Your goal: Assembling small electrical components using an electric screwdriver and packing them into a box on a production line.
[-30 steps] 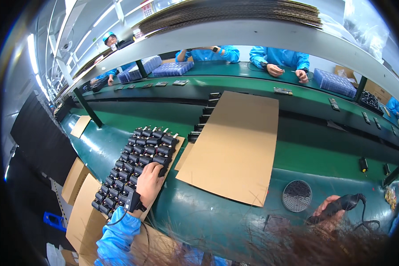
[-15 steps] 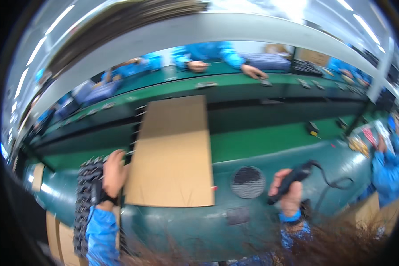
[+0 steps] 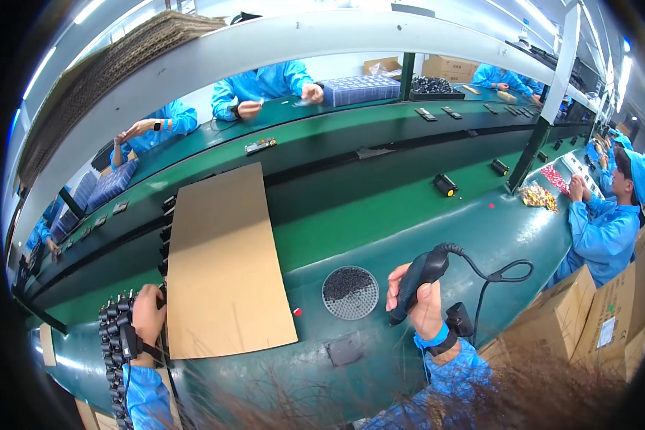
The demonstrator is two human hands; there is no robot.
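**View swings right along the bench [image 3: 509, 236]; driver [image 3: 421, 276] slants steeper**

Compared with a second ago, the sheet [image 3: 226, 272] and the black parts [image 3: 113, 322] lie farther left in view, the parts left of the sheet. The driver, nearly level then, now points tip down, just right of the dish [image 3: 350, 304]. The right hand [image 3: 426, 315] wraps its fingers around the driver's body. The left hand [image 3: 147, 315] keeps its fingers close together at the parts' right edge; whether they grip one, I cannot tell.
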